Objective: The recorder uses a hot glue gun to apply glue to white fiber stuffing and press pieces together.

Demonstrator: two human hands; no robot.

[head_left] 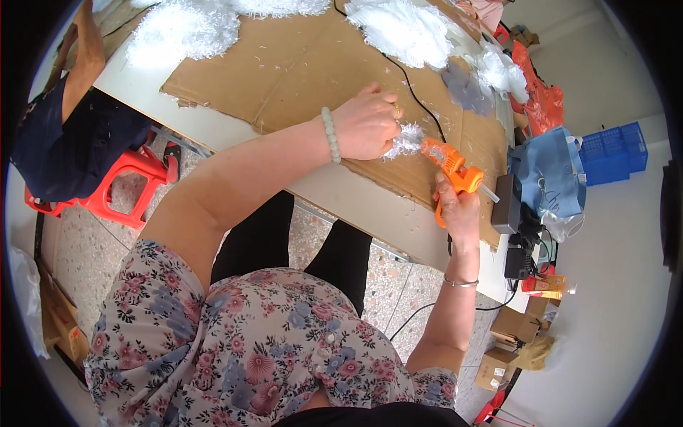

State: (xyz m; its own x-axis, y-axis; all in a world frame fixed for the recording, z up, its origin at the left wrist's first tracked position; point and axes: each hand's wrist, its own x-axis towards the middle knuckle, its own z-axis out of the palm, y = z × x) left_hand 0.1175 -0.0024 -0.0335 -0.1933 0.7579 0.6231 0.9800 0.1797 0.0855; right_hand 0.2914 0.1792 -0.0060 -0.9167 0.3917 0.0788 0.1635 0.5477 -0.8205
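Observation:
My right hand (pixel 457 210) is wrapped round the handle of an orange hot glue gun (pixel 447 158). A clear glue stick (pixel 489 192) pokes out of the gun's back end. The nozzle points left, at a small white feathery tuft (pixel 408 139). My left hand (pixel 368 122) is curled closed over the tuft's left end, low above the cardboard; its fingertips are partly hidden. A pale bead bracelet circles that wrist.
Brown cardboard (pixel 299 67) covers most of the white table (pixel 341 196). Heaps of white fluffy pieces (pixel 185 32) lie along the far side. A black cord (pixel 416 89) crosses the cardboard. At the right stand a dark box (pixel 506 204) and a blue bag (pixel 548 171). Someone sits at the left on a red stool (pixel 131 188).

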